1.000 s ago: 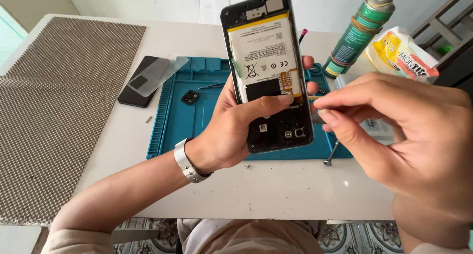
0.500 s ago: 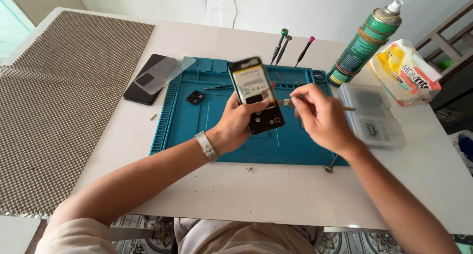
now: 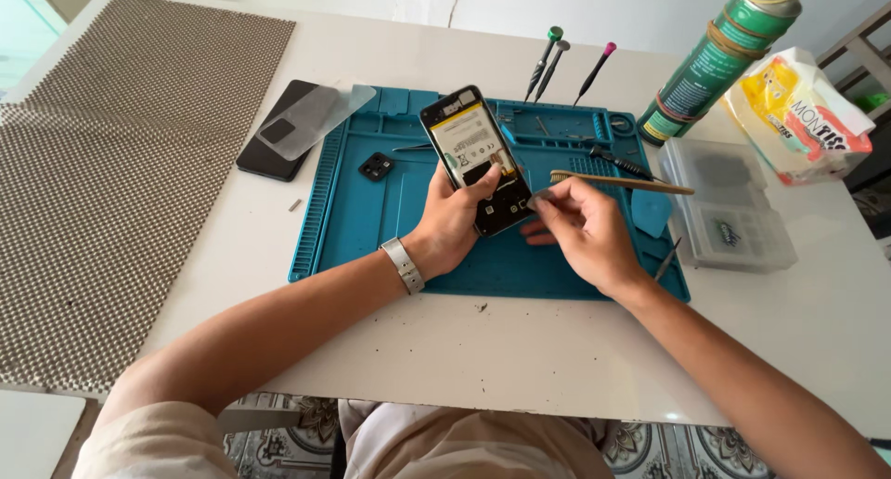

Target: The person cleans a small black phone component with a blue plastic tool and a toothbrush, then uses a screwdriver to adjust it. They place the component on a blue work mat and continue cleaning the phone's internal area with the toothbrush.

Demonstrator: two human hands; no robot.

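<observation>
Over blue mat point(image 3: 371, 219) | left hand point(image 3: 455, 224) grips opened phone point(image 3: 475, 159) – lower than before | right hand point(image 3: 580, 233) pinches brush point(image 3: 617, 180)

- Left hand point(image 3: 455, 224) grips an opened phone point(image 3: 476, 160), back cover off, tilted above the blue work mat point(image 3: 371, 210).
- Right hand point(image 3: 585, 233) pinches a wooden-handled brush point(image 3: 620, 181) at the phone's lower edge.
- Three screwdrivers point(image 3: 557, 61) and a green spray can point(image 3: 719, 61) rest on the white desk point(image 3: 520, 349).
</observation>
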